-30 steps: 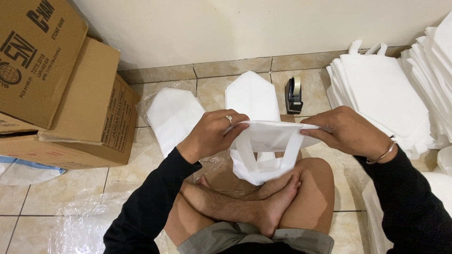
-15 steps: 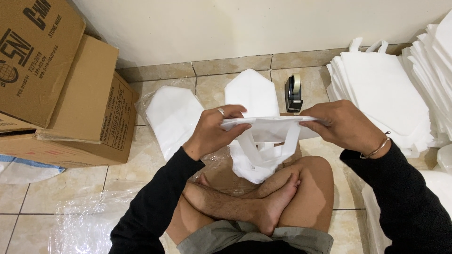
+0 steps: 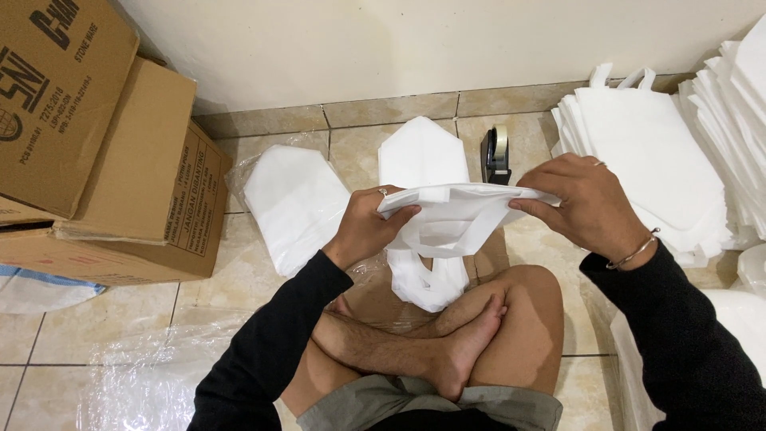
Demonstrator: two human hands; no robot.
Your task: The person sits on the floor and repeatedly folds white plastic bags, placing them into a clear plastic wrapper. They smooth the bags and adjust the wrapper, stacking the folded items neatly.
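White fabric tote bag (image 3: pixel 455 219) is held flat and level above the crossed legs of a seated person, its handles hanging down beneath it toward the knees. Left hand (image 3: pixel 369 227) pinches the bag's left edge, thumb on top, fingers curled under. Right hand (image 3: pixel 576 203) pinches the bag's right edge with fingertips closed on the fabric; both grips are narrow and hold only the bag.

Beyond the bag, against the wall, lie a folded white bag (image 3: pixel 421 153) and a plastic-wrapped packet of bags (image 3: pixel 297 201); a black tape dispenser (image 3: pixel 496 153) stands just right of the folded one. To the bag's right sits a stack of finished bags (image 3: pixel 650 164); to its left, cardboard boxes (image 3: pixel 104 152).

Risk assessment: the fabric looks thin and limp, and a light fingertip hold could let one edge slip, spoiling the fold. The dangling handles may catch on the knee or foot. Loose plastic film (image 3: pixel 136 375) on the tiled floor is a slip hazard.
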